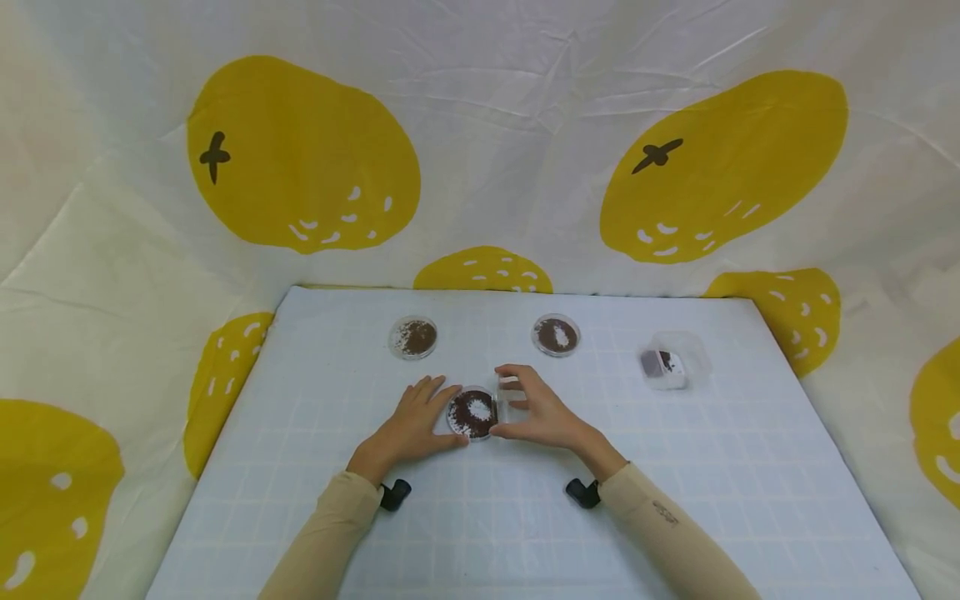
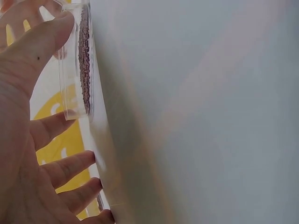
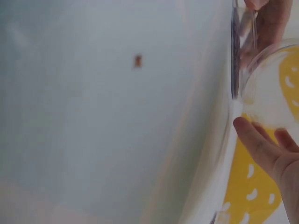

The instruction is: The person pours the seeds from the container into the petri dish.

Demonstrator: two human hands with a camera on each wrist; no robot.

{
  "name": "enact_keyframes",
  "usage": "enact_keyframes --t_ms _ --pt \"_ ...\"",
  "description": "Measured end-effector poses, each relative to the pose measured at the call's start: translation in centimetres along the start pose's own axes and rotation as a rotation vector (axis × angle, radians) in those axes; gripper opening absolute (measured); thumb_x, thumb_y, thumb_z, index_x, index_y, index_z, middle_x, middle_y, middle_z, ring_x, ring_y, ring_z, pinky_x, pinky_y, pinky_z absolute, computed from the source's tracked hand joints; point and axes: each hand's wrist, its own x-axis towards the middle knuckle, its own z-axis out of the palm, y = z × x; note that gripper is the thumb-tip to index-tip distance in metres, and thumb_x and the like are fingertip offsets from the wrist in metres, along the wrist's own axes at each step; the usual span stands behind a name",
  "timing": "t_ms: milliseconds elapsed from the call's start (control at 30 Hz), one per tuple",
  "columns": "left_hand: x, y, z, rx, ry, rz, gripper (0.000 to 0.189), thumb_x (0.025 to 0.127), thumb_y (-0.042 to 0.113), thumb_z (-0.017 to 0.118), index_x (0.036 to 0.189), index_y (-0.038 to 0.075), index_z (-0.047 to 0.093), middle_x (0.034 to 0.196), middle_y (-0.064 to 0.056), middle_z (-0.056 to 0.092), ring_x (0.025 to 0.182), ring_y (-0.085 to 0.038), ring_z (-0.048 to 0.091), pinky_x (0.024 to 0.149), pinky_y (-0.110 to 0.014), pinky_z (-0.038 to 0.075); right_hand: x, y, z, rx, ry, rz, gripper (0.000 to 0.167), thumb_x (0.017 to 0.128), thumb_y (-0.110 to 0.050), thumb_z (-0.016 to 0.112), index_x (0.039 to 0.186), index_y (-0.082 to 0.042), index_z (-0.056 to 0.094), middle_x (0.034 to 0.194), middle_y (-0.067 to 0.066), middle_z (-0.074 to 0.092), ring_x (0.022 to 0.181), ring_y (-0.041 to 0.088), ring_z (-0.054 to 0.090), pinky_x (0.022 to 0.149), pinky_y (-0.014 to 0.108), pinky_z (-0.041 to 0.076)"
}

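Observation:
A round, clear petri dish [image 1: 471,413] holding dark brown crumbs with a white patch lies on the table between the hands. Thumb and index finger of my left hand [image 1: 414,421] span its rim from the left; the other fingers are spread, and the dish's side wall [image 2: 84,60] shows in the left wrist view. At the dish's right edge, my right hand [image 1: 543,412] grips a clear round lid [image 3: 266,88] between thumb and fingers. That lid stands steeply tilted, nearly on edge, in the head view.
Behind the hands stand two more dishes of brown and white material, one at the left [image 1: 413,337] and one at the right [image 1: 557,335]. Farther right is a clear plastic tub [image 1: 696,354] with white and dark contents. A patterned cloth [image 1: 495,167] hangs behind the table.

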Motion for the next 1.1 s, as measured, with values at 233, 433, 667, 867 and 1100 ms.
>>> enact_keyframes --t_ms 233,433,667,867,1100 --pt "0.1 -0.2 0.2 0.002 0.007 0.001 0.091 0.085 0.066 0.068 0.156 0.019 0.036 0.162 -0.015 0.024 0.15 -0.038 0.013 0.119 -0.055 0.008 0.6 0.2 0.7 -0.072 -0.027 -0.067 0.093 0.079 -0.03 0.088 0.152 -0.011 0.033 0.144 0.01 0.036 0.129 0.037 0.046 0.096 0.044 0.052" --pt "0.0 -0.3 0.2 0.004 0.012 0.008 0.092 0.085 0.066 0.068 0.156 0.018 0.036 0.162 -0.015 0.024 0.149 -0.039 0.013 0.119 -0.055 0.008 0.9 0.0 1.0 -0.099 -0.043 -0.066 0.094 0.079 -0.036 0.087 0.153 -0.02 0.033 0.142 0.014 0.036 0.128 0.036 0.046 0.095 0.042 0.052" --pt "0.0 -0.5 0.3 0.011 0.006 0.014 0.094 0.085 0.068 0.066 0.157 0.018 0.034 0.162 -0.015 0.023 0.149 -0.039 0.012 0.119 -0.055 0.008 1.2 -0.3 1.4 -0.172 -0.055 -0.064 0.092 0.079 -0.037 0.087 0.154 -0.023 0.035 0.143 0.012 0.038 0.126 0.034 0.046 0.095 0.041 0.052" --pt "-0.1 -0.6 0.4 0.023 0.0 0.024 0.095 0.085 0.071 0.063 0.158 0.019 0.032 0.163 -0.015 0.022 0.15 -0.038 0.012 0.119 -0.055 0.008 1.6 -0.6 1.8 -0.29 -0.061 -0.075 0.095 0.077 -0.04 0.087 0.152 -0.009 0.038 0.144 0.009 0.041 0.13 0.025 0.044 0.107 0.044 0.041" --pt "-0.1 -0.6 0.2 0.031 -0.004 0.026 0.096 0.085 0.071 0.062 0.158 0.017 0.031 0.163 -0.015 0.02 0.15 -0.038 0.01 0.119 -0.054 0.007 2.1 -0.6 2.2 -0.395 -0.073 -0.087 0.093 0.076 -0.041 0.088 0.149 -0.008 0.042 0.143 0.011 0.042 0.132 0.024 0.041 0.108 0.044 0.039"
